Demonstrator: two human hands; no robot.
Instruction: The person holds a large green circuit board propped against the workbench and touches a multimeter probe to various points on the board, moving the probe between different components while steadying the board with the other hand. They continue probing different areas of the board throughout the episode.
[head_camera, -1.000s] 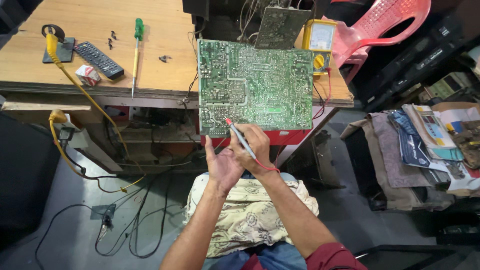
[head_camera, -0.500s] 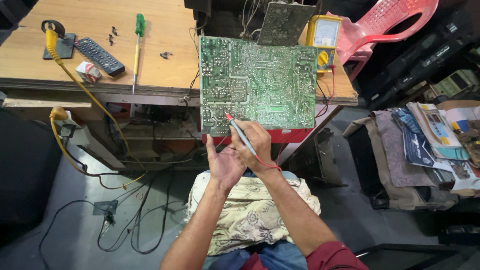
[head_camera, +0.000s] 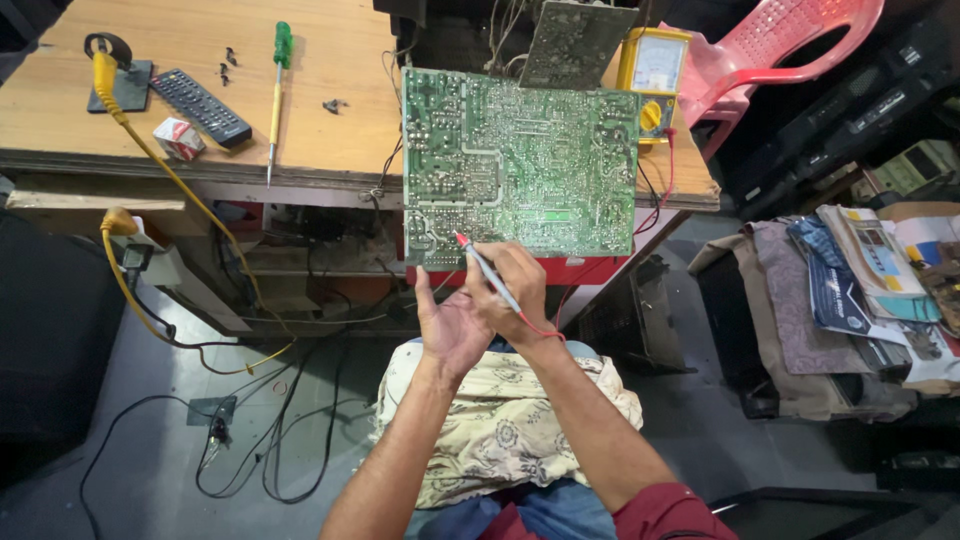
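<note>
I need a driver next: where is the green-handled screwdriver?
In the head view, the green-handled screwdriver lies on the wooden table, upper left, between the remote control and the circuit board.

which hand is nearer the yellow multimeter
Right. The right hand holds the probe below the circuit board, on the yellow multimeter's side; the left hand sits farther left and lower.

You worked at a worn wooden workbench (head_camera: 190, 140) over a grey concrete floor (head_camera: 90, 420) strewn with black cables (head_camera: 270, 440). A pink plastic chair (head_camera: 790, 45) stood at your far right, beyond the bench. Folded cloths and magazines (head_camera: 850, 290) were piled to your right; lighting was even.
</note>
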